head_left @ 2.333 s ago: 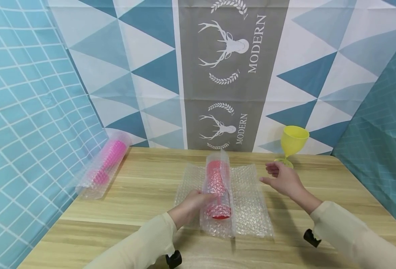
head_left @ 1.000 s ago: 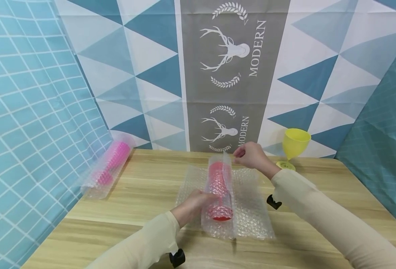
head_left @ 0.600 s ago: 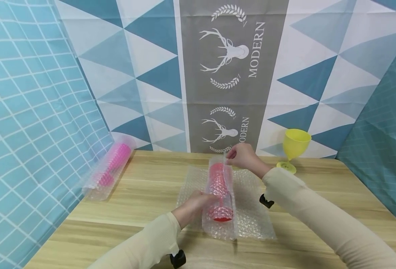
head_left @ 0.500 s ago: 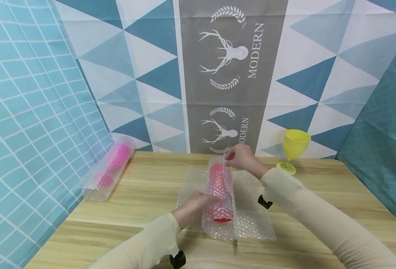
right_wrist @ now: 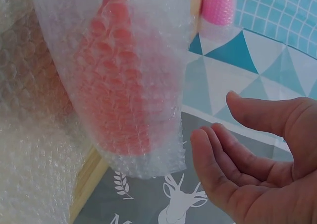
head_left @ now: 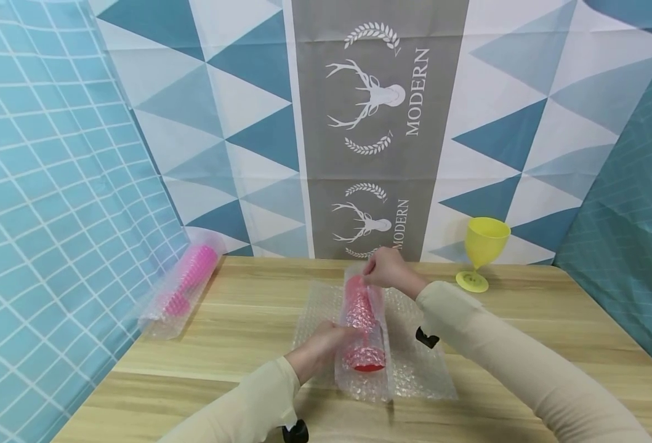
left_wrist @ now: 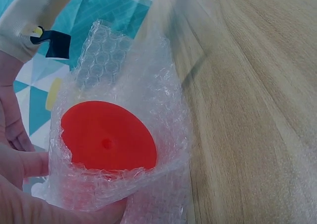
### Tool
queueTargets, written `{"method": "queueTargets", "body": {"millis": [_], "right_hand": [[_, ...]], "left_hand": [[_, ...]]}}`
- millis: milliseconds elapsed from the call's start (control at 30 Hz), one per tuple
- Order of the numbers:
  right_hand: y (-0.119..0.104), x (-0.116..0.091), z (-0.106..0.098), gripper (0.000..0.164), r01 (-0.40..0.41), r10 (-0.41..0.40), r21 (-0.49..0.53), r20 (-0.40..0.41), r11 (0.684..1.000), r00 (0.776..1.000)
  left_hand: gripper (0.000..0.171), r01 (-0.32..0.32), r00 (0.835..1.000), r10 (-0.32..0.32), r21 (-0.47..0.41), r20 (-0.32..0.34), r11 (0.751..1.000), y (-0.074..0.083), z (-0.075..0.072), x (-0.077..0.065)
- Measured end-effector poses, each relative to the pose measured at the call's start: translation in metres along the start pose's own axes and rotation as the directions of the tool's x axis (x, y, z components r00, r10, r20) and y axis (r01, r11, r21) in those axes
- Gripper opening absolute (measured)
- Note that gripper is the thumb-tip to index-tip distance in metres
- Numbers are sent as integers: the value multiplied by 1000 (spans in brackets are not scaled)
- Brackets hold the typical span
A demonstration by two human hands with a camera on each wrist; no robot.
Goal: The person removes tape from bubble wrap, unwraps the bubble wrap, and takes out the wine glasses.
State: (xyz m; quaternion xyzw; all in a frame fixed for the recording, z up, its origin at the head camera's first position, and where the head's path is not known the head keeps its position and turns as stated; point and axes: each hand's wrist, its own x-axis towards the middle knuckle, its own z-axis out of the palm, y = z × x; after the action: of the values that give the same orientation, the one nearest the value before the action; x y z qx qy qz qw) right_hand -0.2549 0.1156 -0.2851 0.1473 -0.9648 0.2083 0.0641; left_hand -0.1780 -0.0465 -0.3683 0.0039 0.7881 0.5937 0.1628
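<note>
A red goblet (head_left: pixel 361 307) lies on its side in bubble wrap (head_left: pixel 422 369), its bowl toward the back wall. In the left wrist view its round red base (left_wrist: pixel 106 135) shows through the open end of the wrap. My left hand (head_left: pixel 324 346) grips the wrapped goblet from the left, thumb on top. My right hand (head_left: pixel 389 271) is at the bowl end, by the upper edge of the wrap. The right wrist view shows that hand's thumb and loosely bent fingers (right_wrist: pixel 242 172) apart, with nothing between them, beside the wrap.
A yellow goblet (head_left: pixel 486 246) stands upright at the back right of the wooden table (head_left: pixel 237 344). A pink goblet (head_left: pixel 195 267) in bubble wrap lies at the back left. Patterned cloth walls (head_left: pixel 381 154) enclose the back and both sides.
My right hand has come from beside the yellow goblet leftward to the bowl end of the wrapped red goblet. My left hand keeps its hold. The head view has tilted slightly upward.
</note>
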Motion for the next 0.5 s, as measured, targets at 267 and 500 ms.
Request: {"method": "queueTargets", "body": {"millis": [267, 500], "right_hand": [[-10, 3, 5, 14, -67, 74, -79, 91, 995, 993], [-16, 10, 9, 40, -113, 134, -157, 127, 981, 983]], "left_hand": [[37, -14, 1000, 14, 21, 12, 1000, 0, 0, -2], [45, -6, 1000, 6, 18, -1, 1000, 3, 1, -4]]}}
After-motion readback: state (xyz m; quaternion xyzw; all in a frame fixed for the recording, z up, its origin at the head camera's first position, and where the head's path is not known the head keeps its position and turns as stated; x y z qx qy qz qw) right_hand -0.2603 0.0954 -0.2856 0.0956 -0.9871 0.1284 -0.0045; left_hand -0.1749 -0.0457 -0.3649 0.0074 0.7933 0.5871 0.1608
